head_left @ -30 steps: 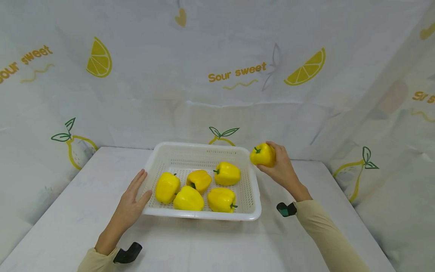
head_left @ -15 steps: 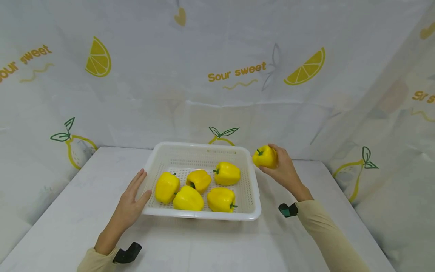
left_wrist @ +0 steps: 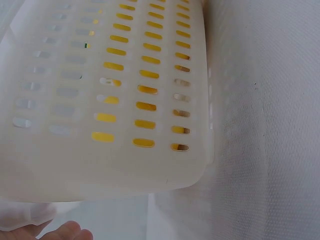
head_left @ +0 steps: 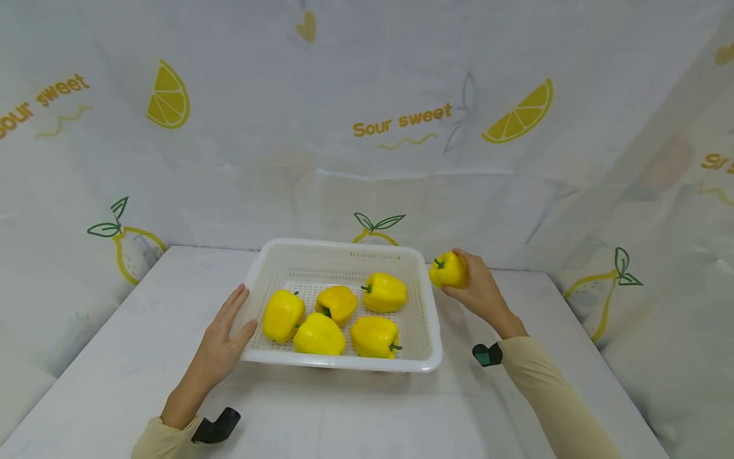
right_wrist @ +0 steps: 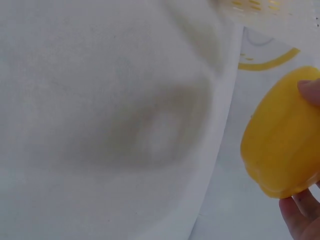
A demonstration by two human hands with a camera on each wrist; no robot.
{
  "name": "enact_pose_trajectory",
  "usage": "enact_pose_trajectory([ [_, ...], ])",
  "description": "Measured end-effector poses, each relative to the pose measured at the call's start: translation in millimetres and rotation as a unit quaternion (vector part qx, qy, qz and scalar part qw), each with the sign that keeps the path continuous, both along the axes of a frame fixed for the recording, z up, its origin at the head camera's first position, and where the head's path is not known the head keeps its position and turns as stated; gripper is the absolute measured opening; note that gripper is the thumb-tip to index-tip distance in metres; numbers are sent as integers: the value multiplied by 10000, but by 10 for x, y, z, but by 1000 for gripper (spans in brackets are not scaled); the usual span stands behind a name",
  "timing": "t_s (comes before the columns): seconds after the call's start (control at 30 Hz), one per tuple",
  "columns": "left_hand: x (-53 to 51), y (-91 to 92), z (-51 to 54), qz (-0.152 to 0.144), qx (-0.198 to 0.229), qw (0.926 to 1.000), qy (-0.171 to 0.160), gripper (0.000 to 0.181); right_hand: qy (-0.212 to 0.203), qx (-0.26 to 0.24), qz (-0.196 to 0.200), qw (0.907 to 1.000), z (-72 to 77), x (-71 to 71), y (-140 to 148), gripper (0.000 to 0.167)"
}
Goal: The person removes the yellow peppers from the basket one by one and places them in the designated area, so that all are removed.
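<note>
A white plastic basket (head_left: 344,363) with slotted walls stands on the table, holding several yellow bell peppers (head_left: 320,335). At its left side my left hand (head_left: 220,341) rests with fingers extended against the rim, and in the left wrist view fingertips (left_wrist: 65,232) show beyond the slotted wall. Just right of the basket, my right hand (head_left: 478,287) grips another yellow bell pepper (head_left: 449,271), its green stem facing the basket. In the right wrist view that bell pepper (right_wrist: 285,135) sits between thumb and fingers, held above the table with a shadow below.
The white-covered table (head_left: 344,414) ends at a back edge just behind the basket. Behind it hangs a pale curtain (head_left: 258,159) with lemon prints. A dark wrist mount (head_left: 216,426) sits on the left cuff, another dark mount (head_left: 487,354) on the right.
My right hand, still gripping the bell pepper, has moved slightly right and down, away from the basket's rim. The left hand and the basket stay where they were.
</note>
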State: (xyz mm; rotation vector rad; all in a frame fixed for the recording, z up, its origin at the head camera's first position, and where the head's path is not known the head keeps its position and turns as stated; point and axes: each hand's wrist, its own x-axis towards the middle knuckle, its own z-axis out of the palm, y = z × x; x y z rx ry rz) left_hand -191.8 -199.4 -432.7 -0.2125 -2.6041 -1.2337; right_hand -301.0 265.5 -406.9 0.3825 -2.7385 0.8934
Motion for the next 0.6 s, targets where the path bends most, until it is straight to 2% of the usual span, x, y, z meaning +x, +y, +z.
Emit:
enact_pose_trajectory([
  [0.3,2,6,5,0,-58,10000,12,62,-391,68,-40,9992,-71,-36,86,80],
  [0.6,10,5,4,16,-50,10000,29,62,-549,506,-28,9972,-137,-72,133,80],
])
